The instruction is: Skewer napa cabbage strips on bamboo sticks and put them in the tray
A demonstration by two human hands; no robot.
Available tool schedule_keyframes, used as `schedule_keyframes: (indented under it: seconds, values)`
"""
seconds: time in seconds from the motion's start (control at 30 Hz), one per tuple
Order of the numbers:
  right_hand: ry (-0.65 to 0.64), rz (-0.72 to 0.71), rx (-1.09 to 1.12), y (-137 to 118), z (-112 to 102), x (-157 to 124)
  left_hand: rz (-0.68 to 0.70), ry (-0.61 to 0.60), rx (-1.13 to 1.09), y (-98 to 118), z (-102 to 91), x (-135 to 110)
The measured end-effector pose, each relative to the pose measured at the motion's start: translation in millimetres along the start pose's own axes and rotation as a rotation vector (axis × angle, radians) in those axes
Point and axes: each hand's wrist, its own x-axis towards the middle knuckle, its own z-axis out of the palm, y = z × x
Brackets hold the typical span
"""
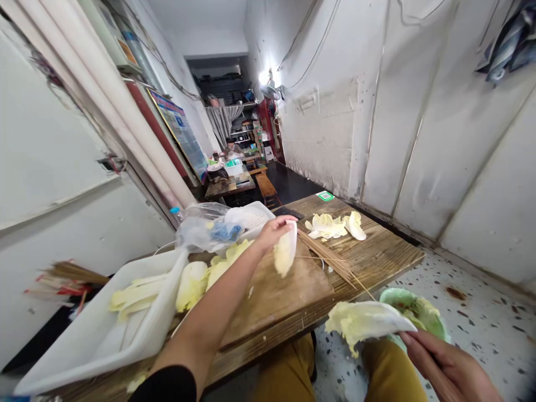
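Observation:
Over the far part of the wooden cutting board [268, 307], my left hand [274, 231] is closed on the white stem end of a small napa cabbage leaf [286, 254], which hangs downward. Beyond the table's front edge, my right hand [448, 363] pinches the stem of a larger napa cabbage leaf [371, 321], its frilly yellow end pointing left. Thin wooden skewers [329, 258] lie in a bundle right of my left hand. Napa cabbage pieces [193, 285] rest on the board's left side, partly behind my left forearm.
A white plastic tray [87, 360] with cabbage strips stands at the left. More leaves [329, 226] lie at the table's far right. A green basin [439, 324] with scraps is below the right edge. Plastic bags [205, 223] and a white basket [251, 215] sit at the back.

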Motion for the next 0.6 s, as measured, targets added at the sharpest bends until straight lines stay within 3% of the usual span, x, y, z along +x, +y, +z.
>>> schedule_keyframes:
  seconds: [0.13, 0.27, 0.4, 0.6]
  values:
    - [-0.08, -0.034, -0.034, -24.4, 2.1, 7.2, -0.161, -0.252, -0.195, 7.2, 36.5, -65.8]
    - [-0.148, -0.056, -0.081, -36.8, 8.2, 2.8, -0.263, -0.263, -0.408, 8.7, 57.9, -108.3]
    - [-0.19, -0.052, -0.108, -43.1, 12.3, -1.8, -0.285, -0.227, -0.488, 13.6, 55.6, -121.9]
    - [-0.181, -0.1, -0.071, -52.2, 22.2, 0.6, -0.233, -0.185, -0.355, 18.5, 42.7, -127.0]
